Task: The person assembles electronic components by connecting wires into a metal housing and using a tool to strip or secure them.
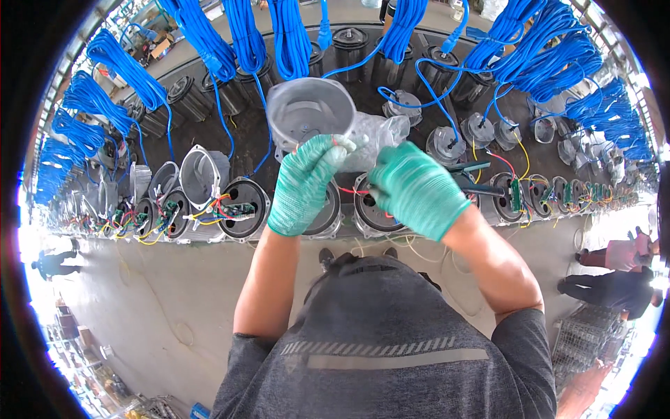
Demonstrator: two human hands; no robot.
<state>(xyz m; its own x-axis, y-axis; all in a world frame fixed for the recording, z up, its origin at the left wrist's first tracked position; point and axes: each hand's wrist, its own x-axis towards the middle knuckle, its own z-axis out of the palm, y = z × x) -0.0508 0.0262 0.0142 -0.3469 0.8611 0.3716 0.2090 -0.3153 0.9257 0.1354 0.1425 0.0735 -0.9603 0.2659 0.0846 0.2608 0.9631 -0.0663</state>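
Centre frame: left hand (305, 183) with fingertips near together, right hand (417, 190) curled beside it; whether either grips anything cannot be told. Red wire (352, 190) lies between them; keeping it slack should prevent strain.

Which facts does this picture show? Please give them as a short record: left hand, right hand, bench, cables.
Left hand: green glove, fingertips overlapping the grey metal housing; grip unclear
Right hand: green glove, near the clear plastic bag; dark tool alongside, hold unclear
Bench: dark top, open round casings along the near edge
Cables: blue, bundled, along the far side
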